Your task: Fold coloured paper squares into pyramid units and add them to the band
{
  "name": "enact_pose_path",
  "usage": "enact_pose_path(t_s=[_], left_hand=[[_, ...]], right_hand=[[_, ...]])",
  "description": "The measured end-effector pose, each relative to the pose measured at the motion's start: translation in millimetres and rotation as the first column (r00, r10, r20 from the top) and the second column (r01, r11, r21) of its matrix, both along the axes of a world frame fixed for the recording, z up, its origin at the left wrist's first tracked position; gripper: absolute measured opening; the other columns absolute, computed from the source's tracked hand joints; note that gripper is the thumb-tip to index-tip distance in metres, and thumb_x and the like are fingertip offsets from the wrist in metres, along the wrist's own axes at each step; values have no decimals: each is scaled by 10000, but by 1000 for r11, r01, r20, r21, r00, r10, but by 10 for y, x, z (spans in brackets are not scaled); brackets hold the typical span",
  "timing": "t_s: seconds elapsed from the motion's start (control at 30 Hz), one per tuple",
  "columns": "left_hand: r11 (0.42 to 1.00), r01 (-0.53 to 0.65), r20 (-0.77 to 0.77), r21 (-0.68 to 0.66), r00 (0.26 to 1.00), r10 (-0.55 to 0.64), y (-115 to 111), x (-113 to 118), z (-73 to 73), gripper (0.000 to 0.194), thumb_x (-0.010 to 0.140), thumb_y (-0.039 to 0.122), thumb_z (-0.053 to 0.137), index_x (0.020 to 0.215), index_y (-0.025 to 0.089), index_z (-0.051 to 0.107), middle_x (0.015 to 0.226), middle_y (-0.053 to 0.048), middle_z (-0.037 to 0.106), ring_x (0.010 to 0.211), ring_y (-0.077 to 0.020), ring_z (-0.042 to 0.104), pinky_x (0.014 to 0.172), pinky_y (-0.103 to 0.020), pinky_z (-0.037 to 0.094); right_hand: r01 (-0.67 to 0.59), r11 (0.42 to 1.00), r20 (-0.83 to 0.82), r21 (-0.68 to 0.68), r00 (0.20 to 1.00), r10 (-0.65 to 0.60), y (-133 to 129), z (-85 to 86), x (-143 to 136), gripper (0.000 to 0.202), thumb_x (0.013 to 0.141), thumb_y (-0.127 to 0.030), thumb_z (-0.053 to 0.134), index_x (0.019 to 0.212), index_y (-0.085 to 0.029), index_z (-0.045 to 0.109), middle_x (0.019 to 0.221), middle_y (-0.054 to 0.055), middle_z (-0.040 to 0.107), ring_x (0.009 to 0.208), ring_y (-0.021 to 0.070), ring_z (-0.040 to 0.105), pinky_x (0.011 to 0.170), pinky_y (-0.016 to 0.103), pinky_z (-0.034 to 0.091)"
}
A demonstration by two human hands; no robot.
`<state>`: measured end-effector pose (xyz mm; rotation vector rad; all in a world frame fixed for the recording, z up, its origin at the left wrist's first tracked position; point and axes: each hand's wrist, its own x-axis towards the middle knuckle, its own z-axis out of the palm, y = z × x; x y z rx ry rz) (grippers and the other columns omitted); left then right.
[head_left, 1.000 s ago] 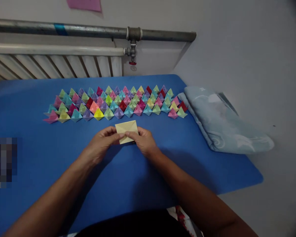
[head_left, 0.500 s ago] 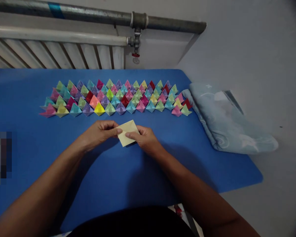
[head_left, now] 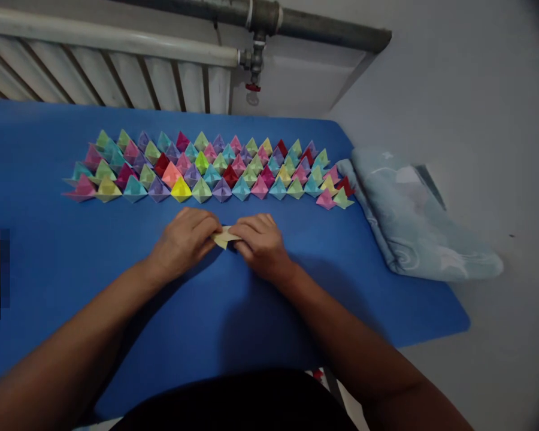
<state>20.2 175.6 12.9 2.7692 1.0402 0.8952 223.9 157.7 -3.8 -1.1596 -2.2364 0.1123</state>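
Observation:
A pale yellow piece of folded paper [head_left: 225, 237] is pinched between both hands, just above the blue tabletop [head_left: 175, 323]. My left hand [head_left: 189, 234] grips its left end, fingers bent over the top. On the right end, my right hand [head_left: 261, 242] holds it the same way. Much of the paper is hidden behind the fingers; a small pointed flap hangs at its lower middle. Just beyond the hands stand several rows of small folded paper boats [head_left: 202, 190] in many colours.
A folded light blue blanket [head_left: 413, 215] lies on the right side of the table against the wall. Behind the table are a white radiator [head_left: 117, 72] and a metal pipe with a red valve [head_left: 253, 87]. A pixelated patch covers something at the left edge.
The yellow paper was a flat square facing up; now it is bent, with only a narrow part showing. Both hands have turned over it, knuckles up. The view has shifted slightly.

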Motion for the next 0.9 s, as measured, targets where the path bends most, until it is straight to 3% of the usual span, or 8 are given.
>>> enact_pose_path(t_s=[0.07,0.17,0.37,0.53,0.9], left_hand=[[990,-1,-59,142,998,9,-31,-4,-36,115,945,150,500,896,172,602,879,-67,697,821,-203,613,761,-354,451],[973,-1,-149,230,988,37,-96,-6,-92,188,964,146,464,846,163,609,841,-72,692,753,-204,590,732,-365,440],[996,28,-205,89,979,-9,-265,-45,-172,218,966,150,451,920,157,665,872,-78,711,810,-209,632,809,-385,441],[999,-16,-173,-46,985,7,-337,-104,-160,218,920,177,501,1067,171,663,1055,-105,732,983,-257,658,918,-447,428],[976,-103,-72,-190,993,91,-299,-126,-129,181,939,280,537,958,204,701,993,-78,740,983,-257,652,891,-436,427]], right_hand=[[9,999,108,50,994,-15,-4,8,-1,125,906,-186,599,966,-215,705,988,44,697,901,196,528,833,353,322],[-27,998,220,56,975,14,-33,13,-21,134,928,-188,573,926,-222,702,949,26,690,892,188,507,841,359,285],[-83,993,360,-82,927,108,-199,26,-12,189,946,-156,524,1042,-209,678,1059,51,700,967,216,513,913,410,249],[-53,986,291,-161,952,99,-336,53,120,233,940,-178,527,1141,-202,642,1220,59,678,1108,249,499,942,435,267],[51,952,29,-303,999,-45,-305,-12,205,158,964,-282,555,921,-224,696,1092,48,718,1053,225,570,921,387,349]])
